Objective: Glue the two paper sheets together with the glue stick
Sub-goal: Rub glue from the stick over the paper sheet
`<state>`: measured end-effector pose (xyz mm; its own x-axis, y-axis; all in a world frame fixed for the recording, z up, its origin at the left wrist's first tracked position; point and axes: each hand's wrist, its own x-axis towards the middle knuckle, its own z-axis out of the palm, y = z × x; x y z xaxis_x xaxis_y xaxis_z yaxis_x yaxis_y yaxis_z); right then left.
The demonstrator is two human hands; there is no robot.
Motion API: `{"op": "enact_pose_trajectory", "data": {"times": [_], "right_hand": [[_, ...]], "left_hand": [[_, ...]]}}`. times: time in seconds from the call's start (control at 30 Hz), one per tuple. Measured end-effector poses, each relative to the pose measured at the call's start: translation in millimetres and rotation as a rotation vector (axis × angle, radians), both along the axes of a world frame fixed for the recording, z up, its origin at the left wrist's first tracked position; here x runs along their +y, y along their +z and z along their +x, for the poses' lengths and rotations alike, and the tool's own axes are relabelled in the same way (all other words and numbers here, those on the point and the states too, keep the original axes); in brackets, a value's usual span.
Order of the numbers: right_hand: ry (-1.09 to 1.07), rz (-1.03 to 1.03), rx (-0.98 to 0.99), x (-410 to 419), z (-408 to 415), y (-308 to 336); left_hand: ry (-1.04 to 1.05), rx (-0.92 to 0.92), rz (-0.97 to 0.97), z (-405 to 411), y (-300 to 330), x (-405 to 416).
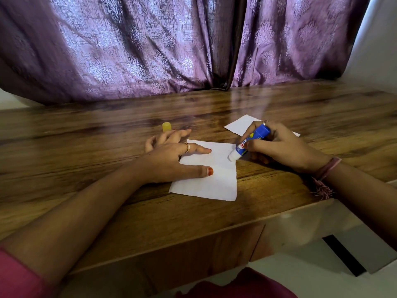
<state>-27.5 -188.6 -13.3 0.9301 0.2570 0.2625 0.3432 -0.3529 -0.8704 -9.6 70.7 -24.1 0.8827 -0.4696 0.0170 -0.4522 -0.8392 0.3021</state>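
The left hand (171, 160) lies flat, fingers straight, pressing the near paper sheet (212, 179) onto the wooden table (107, 201). The right hand (283, 147) grips the blue glue stick (251, 140), its white tip apparently touching that sheet's right edge. The second sheet (240, 124) lies farther right; a yellow cap (167, 127) stands far left.

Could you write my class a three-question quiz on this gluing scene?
1. True or false: the glue stick tip touches the near paper sheet.
2. Which hand pins that sheet down? A left hand; B right hand.
3. Fill in: the yellow cap stands on the ____.

Key: 1 true; 2 A; 3 table. The second sheet lies behind the right hand.
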Motion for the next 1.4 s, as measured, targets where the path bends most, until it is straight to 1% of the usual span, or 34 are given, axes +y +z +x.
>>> {"op": "enact_pose_trajectory", "data": {"times": [0.13,0.3,0.43,0.57,0.73,0.87,1.0,1.13,1.3,1.4], "right_hand": [[-0.053,0.022,-0.006,0.2,0.7,-0.2],[0.022,-0.003,-0.006,-1.4,-0.6,-0.3],[-0.048,0.022,-0.01,-0.7,2.5,-1.8],[0.047,-0.012,-0.005,-1.8,-0.3,-1.1],[-0.004,0.003,-0.024,-1.2,-0.1,-0.5],[0.123,0.002,-0.013,-0.2,-3.9,-0.9],[0.06,0.016,-0.03,-1.2,-1.4,-1.5],[0.157,-0.002,-0.031,-0.8,-5.3,-1.0],[0.122,0.015,-0.045,-0.9,-4.1,-1.0],[0.166,-0.016,-0.041,-0.3,-7.4,0.6]], "left_hand": [[0.001,-0.002,-0.001,0.6,-0.4,-0.2],[-0.002,-0.001,0.004,2.6,-1.3,-0.2],[0.0,0.0,0.006,2.7,-1.1,-0.5],[0.002,0.006,0.008,2.2,-0.7,-1.0],[-0.005,0.002,-0.005,2.3,-1.4,-0.3],[-0.007,-0.007,-0.008,3.3,-2.1,0.0],[-0.013,-0.002,0.002,3.0,-1.9,-0.2],[-0.013,-0.004,0.009,3.4,-1.0,-0.5],[-0.014,-0.002,0.016,3.3,-0.8,-1.2],[-0.018,-0.005,0.019,4.1,-0.4,-1.4]]}}
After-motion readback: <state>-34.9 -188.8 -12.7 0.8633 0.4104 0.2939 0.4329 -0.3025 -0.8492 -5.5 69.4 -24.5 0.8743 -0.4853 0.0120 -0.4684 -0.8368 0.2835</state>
